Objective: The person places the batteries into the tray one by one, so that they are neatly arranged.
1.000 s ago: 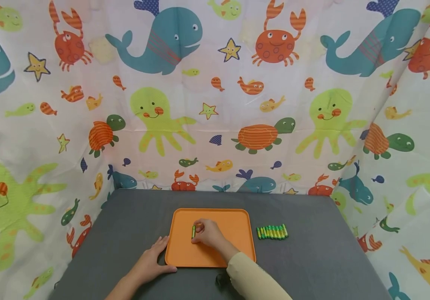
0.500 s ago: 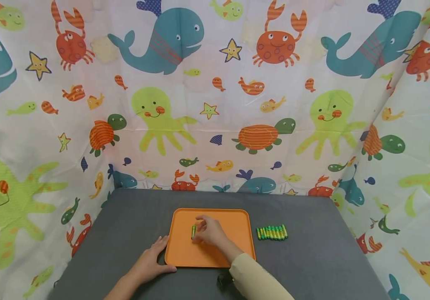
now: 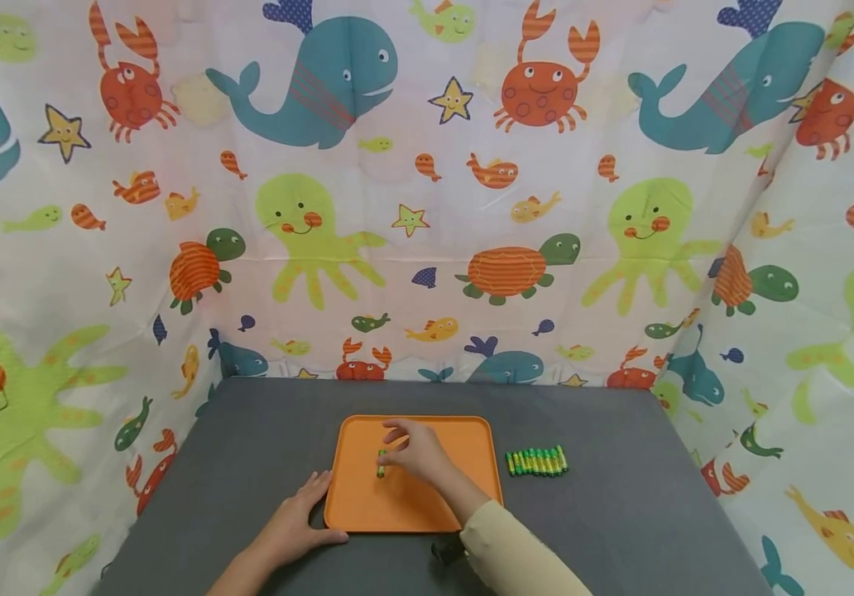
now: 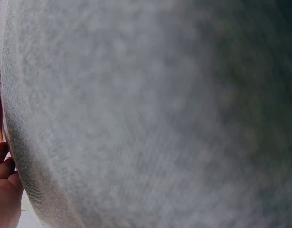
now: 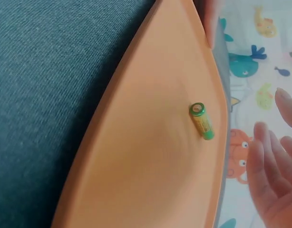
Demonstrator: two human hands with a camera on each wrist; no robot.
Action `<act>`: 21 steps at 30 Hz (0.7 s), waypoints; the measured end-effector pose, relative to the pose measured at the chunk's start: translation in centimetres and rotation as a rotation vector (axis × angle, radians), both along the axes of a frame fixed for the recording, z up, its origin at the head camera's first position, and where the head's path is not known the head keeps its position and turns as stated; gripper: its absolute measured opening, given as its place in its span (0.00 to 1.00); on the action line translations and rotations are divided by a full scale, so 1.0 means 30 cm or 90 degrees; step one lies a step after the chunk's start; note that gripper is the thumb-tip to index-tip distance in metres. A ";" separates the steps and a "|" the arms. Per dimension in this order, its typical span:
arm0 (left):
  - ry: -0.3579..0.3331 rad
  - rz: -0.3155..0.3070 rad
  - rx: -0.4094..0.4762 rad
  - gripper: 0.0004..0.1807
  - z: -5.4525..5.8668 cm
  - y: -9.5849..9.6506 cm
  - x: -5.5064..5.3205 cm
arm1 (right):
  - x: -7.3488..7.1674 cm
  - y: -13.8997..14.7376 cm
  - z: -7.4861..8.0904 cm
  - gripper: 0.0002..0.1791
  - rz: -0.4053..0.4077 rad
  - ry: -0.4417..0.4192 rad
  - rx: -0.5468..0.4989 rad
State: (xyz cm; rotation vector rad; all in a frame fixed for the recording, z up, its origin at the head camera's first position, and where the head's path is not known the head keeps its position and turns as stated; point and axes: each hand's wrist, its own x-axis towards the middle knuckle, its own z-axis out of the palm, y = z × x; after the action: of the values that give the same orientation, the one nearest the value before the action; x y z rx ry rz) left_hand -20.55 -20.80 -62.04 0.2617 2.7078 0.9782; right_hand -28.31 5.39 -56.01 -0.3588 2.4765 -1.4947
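Note:
A single green and yellow battery (image 3: 381, 472) rests on the left part of an orange tray (image 3: 427, 517); the right wrist view shows this battery (image 5: 202, 121) with its whole length uncovered. My right hand (image 3: 419, 451) hovers over the tray beside it, thumb and fingers spread and holding nothing. In the right wrist view, that right hand (image 5: 277, 175) is clearly apart from the battery. My left hand (image 3: 296, 521) rests at the tray's left edge, fingers along the side and thumb by the near corner. Only part of the left hand (image 4: 5, 190) shows in the left wrist view.
To the right of the tray, several similar batteries (image 3: 536, 462) lie side by side in a row on the dark grey table (image 3: 583, 530). A curtain (image 3: 442, 248) printed with sea animals surrounds the table at the back and sides.
My right hand's thumb and fingers have spread apart, letting go of the battery, and the hand has lifted slightly. The battery stays on the tray. My left hand keeps its place.

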 end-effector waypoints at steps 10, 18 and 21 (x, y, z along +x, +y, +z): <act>-0.008 0.001 0.013 0.63 0.000 0.001 0.000 | 0.041 0.080 0.020 0.32 -0.025 0.032 -0.033; -0.009 0.001 0.014 0.64 0.000 -0.005 -0.004 | 0.065 0.136 0.043 0.32 -0.024 0.058 -0.046; -0.013 0.002 0.017 0.64 0.002 -0.007 -0.003 | 0.075 0.149 0.052 0.32 -0.024 0.063 -0.037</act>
State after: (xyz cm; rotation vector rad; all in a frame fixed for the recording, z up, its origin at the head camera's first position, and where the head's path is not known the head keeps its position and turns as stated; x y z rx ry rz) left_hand -20.63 -21.02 -61.97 0.2523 2.6788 1.0136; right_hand -26.05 9.86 -54.46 -0.4079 2.5320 -1.6044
